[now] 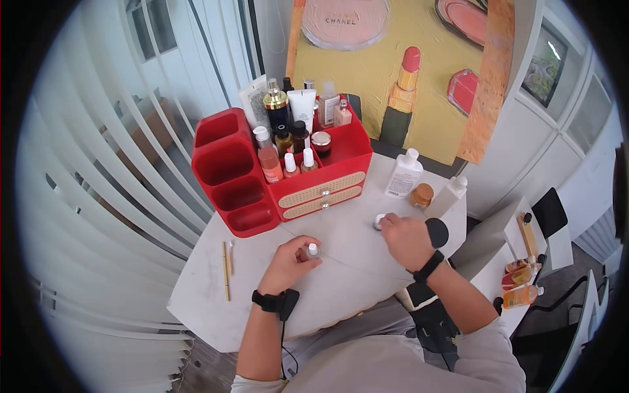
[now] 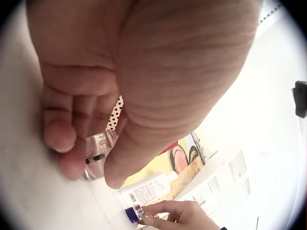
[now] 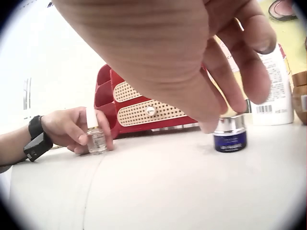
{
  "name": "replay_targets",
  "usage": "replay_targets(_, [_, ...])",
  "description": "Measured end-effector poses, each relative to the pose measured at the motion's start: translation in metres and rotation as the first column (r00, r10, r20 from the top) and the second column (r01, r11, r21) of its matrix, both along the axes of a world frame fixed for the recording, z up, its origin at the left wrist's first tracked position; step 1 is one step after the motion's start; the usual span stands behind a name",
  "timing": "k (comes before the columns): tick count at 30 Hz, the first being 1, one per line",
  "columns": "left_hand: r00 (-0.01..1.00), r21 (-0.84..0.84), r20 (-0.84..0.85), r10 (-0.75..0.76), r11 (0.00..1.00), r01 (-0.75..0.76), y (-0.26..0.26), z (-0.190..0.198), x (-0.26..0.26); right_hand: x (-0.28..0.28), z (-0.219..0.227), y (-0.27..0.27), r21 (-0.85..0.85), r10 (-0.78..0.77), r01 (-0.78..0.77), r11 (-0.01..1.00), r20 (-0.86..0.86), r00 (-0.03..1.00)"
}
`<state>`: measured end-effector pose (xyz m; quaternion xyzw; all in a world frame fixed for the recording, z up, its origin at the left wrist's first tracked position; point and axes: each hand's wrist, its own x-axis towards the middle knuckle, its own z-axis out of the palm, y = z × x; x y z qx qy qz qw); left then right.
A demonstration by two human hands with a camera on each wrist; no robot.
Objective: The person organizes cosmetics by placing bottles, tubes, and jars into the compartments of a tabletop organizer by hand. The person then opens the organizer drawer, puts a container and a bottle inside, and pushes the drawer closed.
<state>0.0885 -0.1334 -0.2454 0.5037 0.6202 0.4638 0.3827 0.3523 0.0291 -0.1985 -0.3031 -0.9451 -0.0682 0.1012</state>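
My left hand [image 1: 286, 263] rests low on the white table, thumb and fingers around a small clear nail polish bottle [image 3: 97, 141] with a tall white cap. The bottle stands upright, its base at the tabletop. Over to the right, my right hand [image 1: 407, 243] reaches down to a small dark blue cream jar [image 3: 230, 142] with a shiny silver lid. Thumb and fingertips pinch that lid from above, and the jar sits upright at table level. In the left wrist view the jar's blue base [image 2: 131, 215] shows below the right fingertips.
A red organizer [image 1: 327, 167] holding several bottles and tubes stands at the back left. Behind my right hand are a white bottle [image 1: 404, 173], an amber jar [image 1: 421, 195] and another pale bottle [image 1: 449, 196]. A black disc [image 1: 438, 232] lies beside that hand. Thin sticks [image 1: 227, 272] lie left.
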Motion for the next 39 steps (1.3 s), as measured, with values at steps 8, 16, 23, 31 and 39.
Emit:
replay_targets(8, [0.999,0.016,0.046,-0.009,1.0,0.008,0.0,0.0,0.0,-0.051,-0.016,-0.001,-0.227,0.317,-0.392,0.891,-0.307,0.897])
replay_targets(16, [0.999,0.062,-0.035,-0.005,0.998,0.007,0.002,-0.005,-0.001,-0.084,0.001,0.009,-0.229,0.483,-0.55,0.803,-0.29,0.826])
replay_targets(23, [0.998,0.07,-0.067,0.014,0.998,-0.01,0.002,-0.005,-0.001,-0.096,-0.02,0.001,-0.406,0.347,-0.49,0.771,-0.378,0.859])
replay_targets(31, [0.999,0.046,-0.042,0.012,0.999,-0.01,0.0,0.0,-0.004,-0.108,-0.019,0.004,-0.291,0.479,-0.563,0.773,-0.312,0.82])
replay_targets(39, [0.996,0.095,-0.084,0.024,0.995,-0.016,0.001,0.0,-0.001,-0.09,0.11,0.07,-0.204,0.128,-0.484,0.851,-0.814,0.567])
